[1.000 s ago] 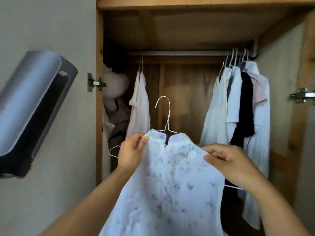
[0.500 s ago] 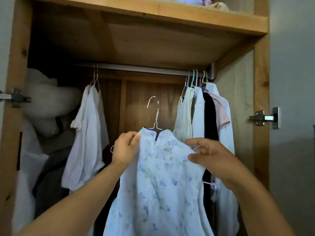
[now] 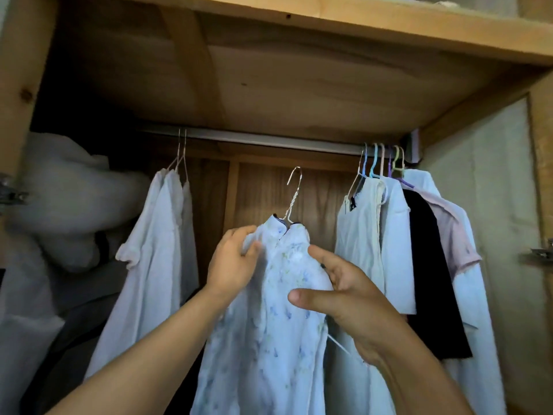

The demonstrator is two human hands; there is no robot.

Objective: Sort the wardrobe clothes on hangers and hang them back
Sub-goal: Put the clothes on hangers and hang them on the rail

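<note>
Nearest, my left hand (image 3: 232, 260) grips the left shoulder of the floral dress (image 3: 269, 333), and my right hand (image 3: 347, 290) pinches its right shoulder between thumb and fingers. The dress sits on a wire hanger (image 3: 291, 196) whose hook is raised below the rod (image 3: 269, 139), not touching it. Farther back, white shirts (image 3: 158, 241) hang on the left and a row of clothes (image 3: 419, 250) on the right.

Both hands raised (forearms angled upward): left hand (image 3: 232, 259) pinching with curled fingers, right hand (image 3: 348, 290) grasping, thumb extended.
</note>
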